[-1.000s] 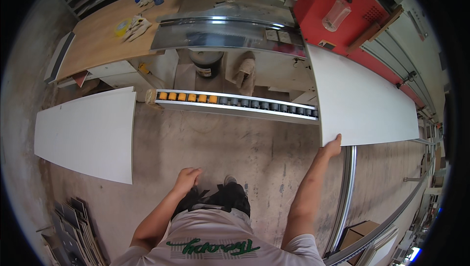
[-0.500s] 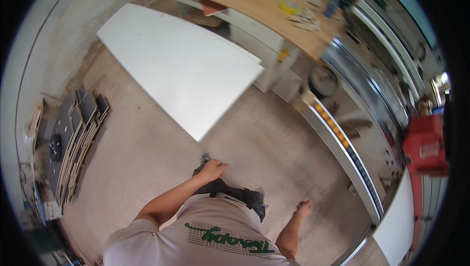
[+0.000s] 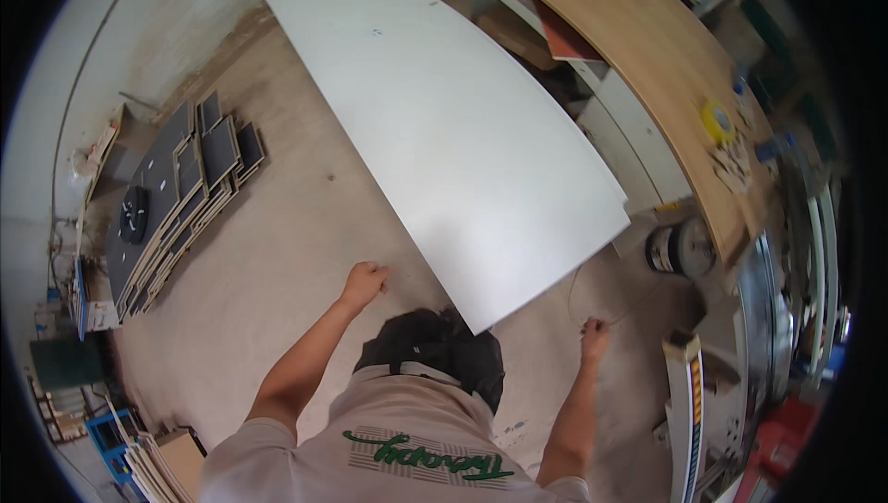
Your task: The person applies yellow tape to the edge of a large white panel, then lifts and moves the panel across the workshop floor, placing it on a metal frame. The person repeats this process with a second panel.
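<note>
Head view, looking down over the person's own chest and forearms. A large white panel (image 3: 462, 133) lies flat and low over the concrete floor (image 3: 277, 262), its long axis running from the upper left of the picture down toward the lower right, so that one near corner points almost straight at the person's body. What carries the panel cannot be told.

The left hand (image 3: 363, 283) hangs just beside the panel's long left edge, close to that near corner, fingers curled loosely together and holding nothing. The right hand (image 3: 594, 332) sits off the short near edge, a little farther from the board, fingers likewise bent in and empty; neither hand touches the panel. The left hand is the nearer of the two, with the panel lying ahead and to its right; for the right hand the panel lies ahead and to its left.

A wooden worktop (image 3: 647, 49) borders the far right side of the panel, with a yellow tape roll (image 3: 718, 120) on it. A stack of dark boards (image 3: 176, 198) rests on the floor well apart to the left.
</note>
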`<state>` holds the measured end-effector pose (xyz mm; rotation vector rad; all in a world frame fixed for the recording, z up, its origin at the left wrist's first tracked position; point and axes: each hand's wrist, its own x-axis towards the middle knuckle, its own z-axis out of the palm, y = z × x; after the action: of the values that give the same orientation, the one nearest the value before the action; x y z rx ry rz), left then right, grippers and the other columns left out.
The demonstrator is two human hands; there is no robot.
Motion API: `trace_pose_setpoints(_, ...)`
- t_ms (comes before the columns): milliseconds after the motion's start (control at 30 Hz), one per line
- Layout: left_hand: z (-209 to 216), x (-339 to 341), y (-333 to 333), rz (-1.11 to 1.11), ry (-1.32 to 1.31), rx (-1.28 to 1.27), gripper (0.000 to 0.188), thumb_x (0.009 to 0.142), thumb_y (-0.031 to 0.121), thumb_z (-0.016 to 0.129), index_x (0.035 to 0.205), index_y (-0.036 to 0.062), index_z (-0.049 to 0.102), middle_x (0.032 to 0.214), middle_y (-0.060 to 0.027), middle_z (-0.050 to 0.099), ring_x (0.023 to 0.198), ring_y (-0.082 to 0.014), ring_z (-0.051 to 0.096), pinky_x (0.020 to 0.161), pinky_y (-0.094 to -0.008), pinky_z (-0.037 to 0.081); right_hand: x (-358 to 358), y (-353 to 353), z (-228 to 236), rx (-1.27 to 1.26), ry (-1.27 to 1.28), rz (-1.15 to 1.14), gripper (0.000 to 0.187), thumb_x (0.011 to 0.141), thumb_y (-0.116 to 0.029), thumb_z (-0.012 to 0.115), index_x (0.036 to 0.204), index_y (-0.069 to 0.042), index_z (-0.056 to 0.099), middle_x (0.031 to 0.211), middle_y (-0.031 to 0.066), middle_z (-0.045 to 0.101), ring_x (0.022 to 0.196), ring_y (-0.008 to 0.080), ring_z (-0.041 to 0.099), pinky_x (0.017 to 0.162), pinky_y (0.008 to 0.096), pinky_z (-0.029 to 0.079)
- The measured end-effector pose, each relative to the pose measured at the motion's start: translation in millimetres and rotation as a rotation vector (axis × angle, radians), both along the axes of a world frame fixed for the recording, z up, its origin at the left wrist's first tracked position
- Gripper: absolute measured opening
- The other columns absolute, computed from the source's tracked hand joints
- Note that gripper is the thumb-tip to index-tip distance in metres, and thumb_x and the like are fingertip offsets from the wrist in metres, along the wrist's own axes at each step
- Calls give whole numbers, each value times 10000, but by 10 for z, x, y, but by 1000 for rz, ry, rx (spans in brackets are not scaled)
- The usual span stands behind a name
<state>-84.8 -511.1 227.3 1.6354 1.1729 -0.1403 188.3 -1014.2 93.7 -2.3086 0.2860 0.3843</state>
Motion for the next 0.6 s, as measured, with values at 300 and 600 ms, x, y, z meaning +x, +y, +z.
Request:
trace_pose_setpoints(300, -650, 379, 2439, 118, 245, -262, 521, 957, 517, 612, 746, 41, 614, 678, -132, 687, 376, -121, 373, 346, -297, 300, 1514, 3063, 495, -68, -357, 251, 252, 930, -191, 685, 1055, 25, 656, 927, 177, 698, 842, 348, 676, 804, 443, 542)
trace_pose_setpoints(600, -1688, 1992, 5959, 193, 110, -85, 740, 969, 685, 508, 858, -37, 625, 711, -169, 712, 370, -153, 407, 342, -316, 308, 2266, 6330, -284, -454, -483, 412, 505, 865, -165, 752, 1281, 34, 545, 1356, 229, 564, 1249, 416, 532, 1042, 485, 478)
